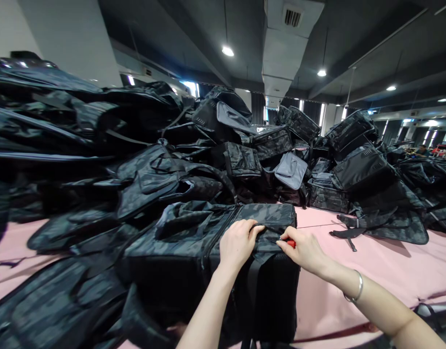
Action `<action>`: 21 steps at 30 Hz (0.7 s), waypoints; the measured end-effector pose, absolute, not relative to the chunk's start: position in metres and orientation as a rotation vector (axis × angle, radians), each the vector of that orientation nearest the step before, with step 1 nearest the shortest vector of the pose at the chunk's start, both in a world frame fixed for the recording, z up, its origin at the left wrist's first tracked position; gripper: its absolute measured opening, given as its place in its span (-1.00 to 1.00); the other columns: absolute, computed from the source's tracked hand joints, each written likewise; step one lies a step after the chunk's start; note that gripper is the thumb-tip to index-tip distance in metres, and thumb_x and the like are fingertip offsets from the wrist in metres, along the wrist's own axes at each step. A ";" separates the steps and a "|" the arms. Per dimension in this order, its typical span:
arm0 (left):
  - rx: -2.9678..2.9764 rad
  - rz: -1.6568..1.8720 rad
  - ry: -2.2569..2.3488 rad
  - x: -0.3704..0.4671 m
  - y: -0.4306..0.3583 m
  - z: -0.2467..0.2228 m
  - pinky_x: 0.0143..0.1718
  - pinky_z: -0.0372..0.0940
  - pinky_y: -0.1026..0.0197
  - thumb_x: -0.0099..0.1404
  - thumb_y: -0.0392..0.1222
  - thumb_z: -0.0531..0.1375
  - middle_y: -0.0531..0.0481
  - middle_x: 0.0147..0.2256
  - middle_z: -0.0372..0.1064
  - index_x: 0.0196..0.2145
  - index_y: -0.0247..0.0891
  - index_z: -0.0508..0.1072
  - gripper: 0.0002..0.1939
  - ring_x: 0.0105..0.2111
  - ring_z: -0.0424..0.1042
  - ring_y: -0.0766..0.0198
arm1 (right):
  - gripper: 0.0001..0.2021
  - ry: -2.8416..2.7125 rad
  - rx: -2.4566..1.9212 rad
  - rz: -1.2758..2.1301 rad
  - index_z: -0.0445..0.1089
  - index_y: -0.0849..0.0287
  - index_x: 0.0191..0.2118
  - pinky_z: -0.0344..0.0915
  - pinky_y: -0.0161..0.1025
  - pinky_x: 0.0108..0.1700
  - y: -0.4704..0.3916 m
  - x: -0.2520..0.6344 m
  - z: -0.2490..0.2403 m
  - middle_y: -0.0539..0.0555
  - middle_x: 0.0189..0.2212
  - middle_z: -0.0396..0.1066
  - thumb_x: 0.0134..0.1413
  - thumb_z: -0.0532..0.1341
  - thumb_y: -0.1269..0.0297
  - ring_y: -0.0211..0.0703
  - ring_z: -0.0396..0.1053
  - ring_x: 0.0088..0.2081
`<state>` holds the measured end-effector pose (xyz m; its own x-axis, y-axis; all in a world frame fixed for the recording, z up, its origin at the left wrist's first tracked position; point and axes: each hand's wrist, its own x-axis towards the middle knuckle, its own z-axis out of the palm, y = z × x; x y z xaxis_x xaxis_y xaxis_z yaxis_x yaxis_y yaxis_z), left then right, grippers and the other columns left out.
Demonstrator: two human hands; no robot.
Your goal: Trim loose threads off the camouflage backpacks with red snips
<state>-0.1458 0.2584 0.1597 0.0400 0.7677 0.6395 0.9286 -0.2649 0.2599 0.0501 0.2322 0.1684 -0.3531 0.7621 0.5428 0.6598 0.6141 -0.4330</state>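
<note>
A dark camouflage backpack [270, 214] lies in front of me with its black side [274, 300] facing me. My left hand [239, 242] rests on top of it, thumb and forefinger pinching the fabric close to a seam. Just to the right, my right hand [305, 249] is closed round a small red-handled tool [291, 243]. A bit of metal shows at the tool's tip, against the bag's fabric; its exact kind is hidden by my fingers. A silver bangle [360, 286] circles my right wrist.
Piles of similar camouflage bags [146, 174] rise on the left and along the back. A grey pouch [290, 170] sits among them. Loose black straps [364, 222] lie at the right on the pink table covering [397, 269]. More bags [368, 169] stand behind the straps.
</note>
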 end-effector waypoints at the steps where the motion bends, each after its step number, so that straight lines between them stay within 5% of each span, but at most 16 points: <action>1: -2.092 -1.051 -1.738 -0.146 0.258 0.159 -0.25 0.22 0.19 0.31 0.01 -0.02 -0.03 -0.34 0.44 -0.29 -0.21 0.44 -0.67 -0.25 0.39 0.17 | -0.87 -2.101 -1.100 0.191 0.35 0.13 -0.34 0.21 -0.33 -0.38 0.232 0.051 0.168 0.00 -0.44 0.46 0.13 0.13 0.22 -0.23 0.39 -0.44; 12: -2.113 -1.147 -1.709 -0.141 0.249 0.158 -0.24 0.22 0.18 0.28 -0.04 0.07 -0.07 -0.35 0.45 -0.35 -0.24 0.47 -0.73 -0.27 0.38 0.18 | -0.79 -2.068 -1.093 0.103 0.34 0.10 -0.30 0.33 -0.23 -0.36 0.229 0.051 0.152 0.05 -0.41 0.49 0.16 0.07 0.11 -0.09 0.45 -0.41; 21: -2.015 -1.157 -1.731 -0.135 0.248 0.148 -0.29 0.24 0.19 0.23 0.16 0.05 -0.05 -0.41 0.44 -0.39 -0.21 0.49 -0.59 -0.35 0.38 0.24 | -0.66 -2.197 -1.054 0.083 0.39 0.00 -0.29 0.34 -0.35 -0.48 0.255 0.077 0.131 0.00 -0.33 0.50 0.06 0.08 -0.13 -0.13 0.48 -0.38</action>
